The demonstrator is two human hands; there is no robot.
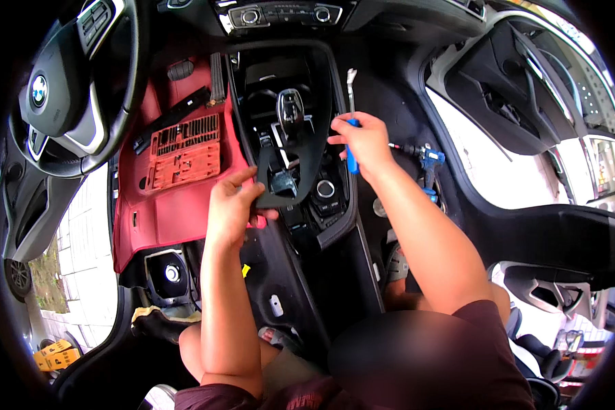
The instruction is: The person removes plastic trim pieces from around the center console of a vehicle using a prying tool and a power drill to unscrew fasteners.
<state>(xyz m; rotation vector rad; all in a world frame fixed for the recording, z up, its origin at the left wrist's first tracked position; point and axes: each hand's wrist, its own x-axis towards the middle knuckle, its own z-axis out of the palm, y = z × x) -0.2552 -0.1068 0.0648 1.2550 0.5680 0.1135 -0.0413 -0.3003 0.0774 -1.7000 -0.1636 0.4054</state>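
Observation:
My left hand (232,205) pinches the near left corner of a thin black trim panel (313,167). The panel tilts above the centre console (342,225) and surrounds an opening. Just beyond it stands the gear selector (290,108), which my hands do not touch. In my right hand (367,142), closed beside the console's right edge, is a pry tool with a blue handle (352,162). Its metal shaft points away from me and ends in a bent, fork-like tip. Part of the handle is hidden by my fingers.
A red floor liner (164,222) bears an open red tool case (184,169) and a long black trim strip (174,116). Right of the console lies a blue cordless drill (430,161). The steering wheel (135,89) is at left. Both car doors stand wide.

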